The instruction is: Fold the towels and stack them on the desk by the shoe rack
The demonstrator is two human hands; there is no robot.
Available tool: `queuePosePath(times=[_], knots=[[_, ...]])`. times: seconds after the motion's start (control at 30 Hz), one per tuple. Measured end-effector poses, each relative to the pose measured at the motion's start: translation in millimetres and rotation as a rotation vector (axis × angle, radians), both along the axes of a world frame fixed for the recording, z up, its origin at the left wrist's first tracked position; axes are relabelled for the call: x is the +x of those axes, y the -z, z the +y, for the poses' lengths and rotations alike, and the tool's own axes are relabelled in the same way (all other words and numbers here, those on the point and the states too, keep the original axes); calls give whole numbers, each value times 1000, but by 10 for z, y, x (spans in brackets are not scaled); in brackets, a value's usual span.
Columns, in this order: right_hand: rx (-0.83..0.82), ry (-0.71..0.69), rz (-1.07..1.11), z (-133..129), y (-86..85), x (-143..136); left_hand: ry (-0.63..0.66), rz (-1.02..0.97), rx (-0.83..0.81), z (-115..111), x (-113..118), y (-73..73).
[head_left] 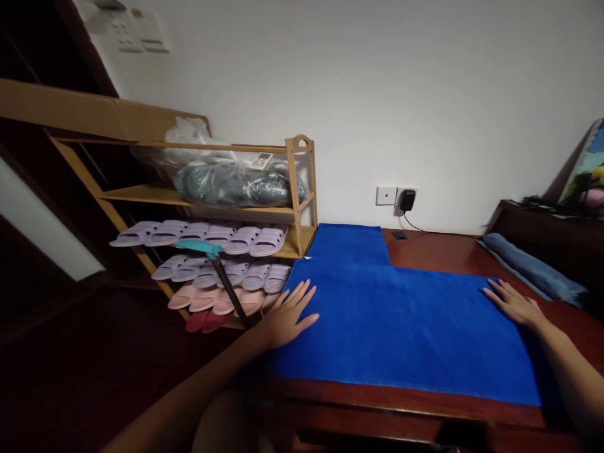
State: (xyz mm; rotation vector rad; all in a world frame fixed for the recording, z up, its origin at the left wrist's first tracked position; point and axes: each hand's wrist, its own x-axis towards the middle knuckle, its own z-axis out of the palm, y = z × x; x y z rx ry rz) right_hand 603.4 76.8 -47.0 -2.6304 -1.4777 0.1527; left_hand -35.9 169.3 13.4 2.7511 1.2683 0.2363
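"What's at the far left?"
"A cardboard box [94, 113], its inside hidden, then a wooden rack [298, 233]. Lavender slippers [163, 233] fill two shelves, with pink slippers [202, 297] and red slippers [207, 322] below."
"And above those?"
"A clear plastic bag [226, 182] holding something dark grey; I can't tell what."
"Next?"
"The left hand [285, 321], fingers spread, palm down on the left edge of a blue cloth [401, 327]. The cloth lies flat on a reddish wooden table [425, 251]."
"The right hand [514, 303]?"
"Flat too, fingers extended, on the cloth's right edge. Beyond it lies a rolled grey-blue cloth [533, 267]."
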Motion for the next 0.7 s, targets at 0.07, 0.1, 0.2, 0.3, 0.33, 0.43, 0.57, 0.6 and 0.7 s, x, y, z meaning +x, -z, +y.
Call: queuePosePath(times=[0.07, 0.1, 0.2, 0.3, 0.33, 0.43, 0.57, 0.6, 0.7], knots=[[-9, 7, -13, -2, -14, 9, 43, -4, 17, -132, -150, 2], [-7, 14, -20, -5, -26, 12, 62, -19, 33, -196, -219, 8], [10, 24, -37, -44, -44, 2, 93, -71, 67, -360, -365, 58], [4, -11, -41, -142, -16, -34, 93, -111, 62, -442, -408, 122], [0, -24, -44, -182, -9, -46, 91, -122, 53, -449, -407, 134], [21, -31, -75, -293, -57, -59, 85, -139, 18, -445, -400, 122], [138, 1, -99, -442, -230, -78, 79, -120, 8, -477, -427, 30], [160, -10, -85, -501, -258, -99, 75, -123, 26, -497, -436, 10], [163, -95, -42, -771, -248, -203, 59, -170, 96, -563, -450, -8]])
